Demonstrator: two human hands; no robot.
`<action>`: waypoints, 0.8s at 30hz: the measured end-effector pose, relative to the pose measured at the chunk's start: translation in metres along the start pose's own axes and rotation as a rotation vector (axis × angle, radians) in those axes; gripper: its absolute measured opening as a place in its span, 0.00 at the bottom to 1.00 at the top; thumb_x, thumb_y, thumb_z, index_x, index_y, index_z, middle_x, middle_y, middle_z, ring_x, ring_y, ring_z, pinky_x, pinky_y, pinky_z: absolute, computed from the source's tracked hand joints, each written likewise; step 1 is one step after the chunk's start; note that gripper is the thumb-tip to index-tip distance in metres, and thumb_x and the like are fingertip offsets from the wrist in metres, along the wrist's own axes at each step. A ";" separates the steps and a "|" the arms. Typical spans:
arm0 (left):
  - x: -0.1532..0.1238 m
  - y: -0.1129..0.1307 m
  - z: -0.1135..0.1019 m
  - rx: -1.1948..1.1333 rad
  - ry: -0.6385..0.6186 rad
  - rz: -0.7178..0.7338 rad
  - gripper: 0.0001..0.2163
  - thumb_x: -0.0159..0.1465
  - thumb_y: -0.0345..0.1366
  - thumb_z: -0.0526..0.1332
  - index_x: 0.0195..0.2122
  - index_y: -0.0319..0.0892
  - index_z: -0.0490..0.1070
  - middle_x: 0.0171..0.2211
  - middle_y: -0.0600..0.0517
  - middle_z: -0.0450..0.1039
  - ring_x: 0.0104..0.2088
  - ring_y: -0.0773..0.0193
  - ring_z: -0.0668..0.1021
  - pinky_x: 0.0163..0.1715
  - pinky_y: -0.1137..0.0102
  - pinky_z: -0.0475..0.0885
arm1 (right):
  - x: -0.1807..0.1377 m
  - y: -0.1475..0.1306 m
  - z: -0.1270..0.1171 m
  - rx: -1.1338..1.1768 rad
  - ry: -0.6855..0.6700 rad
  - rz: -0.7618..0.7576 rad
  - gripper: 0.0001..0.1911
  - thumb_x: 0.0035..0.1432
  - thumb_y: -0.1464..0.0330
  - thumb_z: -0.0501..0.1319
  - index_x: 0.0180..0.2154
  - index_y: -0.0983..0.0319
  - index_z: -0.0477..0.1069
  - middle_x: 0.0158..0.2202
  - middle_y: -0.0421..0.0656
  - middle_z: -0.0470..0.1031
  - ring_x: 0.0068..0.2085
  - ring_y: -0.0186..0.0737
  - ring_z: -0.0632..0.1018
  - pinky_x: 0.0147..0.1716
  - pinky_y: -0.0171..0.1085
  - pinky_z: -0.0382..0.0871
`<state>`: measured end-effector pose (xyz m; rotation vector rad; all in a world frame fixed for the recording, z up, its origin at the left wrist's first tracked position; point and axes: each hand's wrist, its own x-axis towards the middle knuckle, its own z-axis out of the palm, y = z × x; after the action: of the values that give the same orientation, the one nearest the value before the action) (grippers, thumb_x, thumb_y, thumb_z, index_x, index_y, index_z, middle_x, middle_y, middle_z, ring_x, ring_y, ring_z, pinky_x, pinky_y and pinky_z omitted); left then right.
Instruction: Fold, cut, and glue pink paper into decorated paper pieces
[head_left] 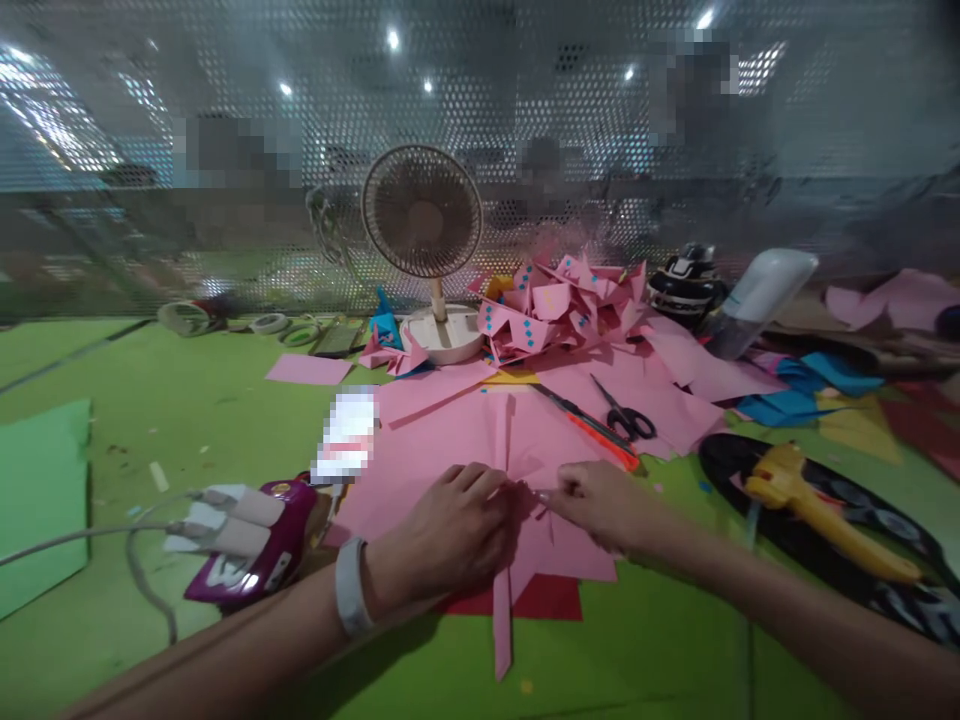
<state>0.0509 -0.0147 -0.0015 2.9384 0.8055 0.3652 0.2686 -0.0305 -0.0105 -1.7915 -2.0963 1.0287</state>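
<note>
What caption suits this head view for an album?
Left hand and right hand pinch folded pink paper; scissors lie beyond.

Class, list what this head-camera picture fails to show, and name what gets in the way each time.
Head view: the crease in the pink paper sheet, covered by the left hand and right hand.
Head view: the flat red sheet, mostly under the pink one.
Head view: the white patch, pixelated beyond recognition.
Head view: the black oval tray, cut by the right edge.
</note>
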 end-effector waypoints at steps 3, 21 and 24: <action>0.000 0.000 0.000 -0.010 0.028 -0.003 0.11 0.66 0.33 0.49 0.47 0.42 0.66 0.39 0.47 0.69 0.41 0.59 0.72 0.41 0.62 0.69 | 0.007 0.004 0.003 0.052 -0.040 -0.014 0.23 0.56 0.49 0.56 0.23 0.61 0.63 0.12 0.35 0.65 0.13 0.31 0.70 0.13 0.28 0.57; 0.041 -0.024 -0.023 -0.389 -0.282 -0.520 0.17 0.57 0.50 0.59 0.23 0.40 0.69 0.19 0.53 0.69 0.21 0.66 0.71 0.21 0.74 0.62 | 0.012 0.003 0.000 0.260 -0.248 0.095 0.17 0.57 0.60 0.55 0.21 0.61 0.61 0.10 0.36 0.67 0.11 0.31 0.70 0.09 0.25 0.60; 0.053 -0.037 -0.016 -0.646 -0.490 -0.631 0.23 0.51 0.57 0.62 0.16 0.39 0.67 0.13 0.54 0.66 0.16 0.68 0.69 0.18 0.74 0.61 | 0.011 0.004 0.002 0.233 -0.192 0.098 0.17 0.57 0.59 0.54 0.21 0.61 0.61 0.11 0.36 0.67 0.11 0.32 0.71 0.08 0.26 0.59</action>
<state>0.0728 0.0445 0.0205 1.9274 1.1808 -0.1264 0.2677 -0.0213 -0.0174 -1.7553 -1.9081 1.4584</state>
